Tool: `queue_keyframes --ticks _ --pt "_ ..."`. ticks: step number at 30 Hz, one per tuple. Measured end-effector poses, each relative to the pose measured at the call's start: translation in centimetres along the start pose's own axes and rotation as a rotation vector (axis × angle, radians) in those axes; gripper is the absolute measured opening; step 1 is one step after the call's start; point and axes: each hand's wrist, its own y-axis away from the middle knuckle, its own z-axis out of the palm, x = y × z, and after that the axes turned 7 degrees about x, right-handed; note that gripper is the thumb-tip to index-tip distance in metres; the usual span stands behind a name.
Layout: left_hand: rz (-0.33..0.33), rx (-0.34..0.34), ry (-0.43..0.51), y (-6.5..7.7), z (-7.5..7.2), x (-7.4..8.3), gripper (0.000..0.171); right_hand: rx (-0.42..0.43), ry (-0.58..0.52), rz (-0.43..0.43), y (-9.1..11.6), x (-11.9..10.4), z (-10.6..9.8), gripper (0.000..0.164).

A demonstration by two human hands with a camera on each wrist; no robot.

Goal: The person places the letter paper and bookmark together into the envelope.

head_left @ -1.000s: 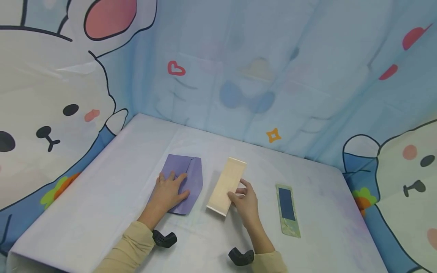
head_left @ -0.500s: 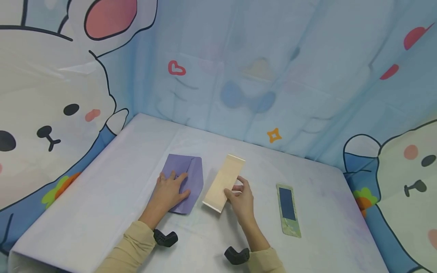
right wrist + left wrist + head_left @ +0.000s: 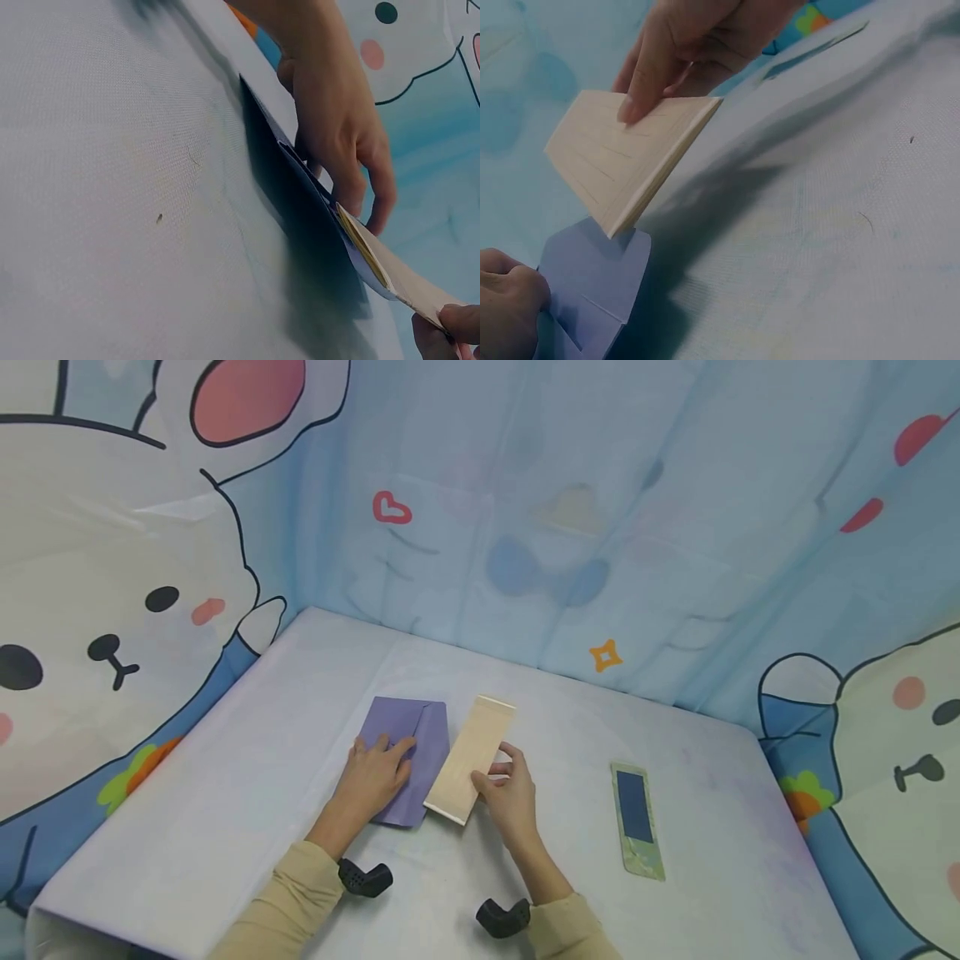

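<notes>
My left hand (image 3: 369, 779) rests on a purple envelope (image 3: 431, 739) on the table, its fingers spread over the envelope's left part. The envelope's flap side faces right, and its right edge stands a little above the cloth in the right wrist view. My right hand (image 3: 513, 802) pinches a cream folded paper (image 3: 471, 756) by its right edge, thumb on top. Faint ruled lines run across this folded paper (image 3: 630, 146) in the left wrist view, and thin yellowish layers show along its edge. The paper is tilted, its left end overlapping the envelope's flap (image 3: 596, 259).
A green card (image 3: 643, 858) with a dark blue panel lies to the right of my right hand. A white cloth covers the table (image 3: 720, 827). A blue cartoon curtain (image 3: 450, 460) hangs behind it. A black device (image 3: 365, 878) sits on each wrist.
My right hand has carried the cream folded paper leftward, from apart from the envelope to the envelope's right edge. The left hand has stayed on the envelope, its thumb drawn closer to the index finger.
</notes>
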Motion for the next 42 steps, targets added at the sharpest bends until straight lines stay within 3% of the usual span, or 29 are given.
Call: queue_keyframes --ticks 9,21,32,42 --pt "0.013 0.001 -0.015 -0.1 0.0 0.0 0.034 -0.017 0.032 -0.023 0.2 0.1 1.3 0.062" --pt "-0.018 -0.034 -0.023 -0.2 0.0 0.2 0.034 -0.086 0.070 -0.071 0.9 -0.1 2.6 0.060" --pt "-0.003 -0.017 -0.049 -0.1 0.1 0.2 0.035 -0.074 0.131 -0.104 1.1 0.1 3.5 0.059" --pt "-0.032 -0.054 -0.059 -0.2 -0.1 0.3 0.034 -0.072 0.131 -0.120 0.9 0.0 4.1 0.058"
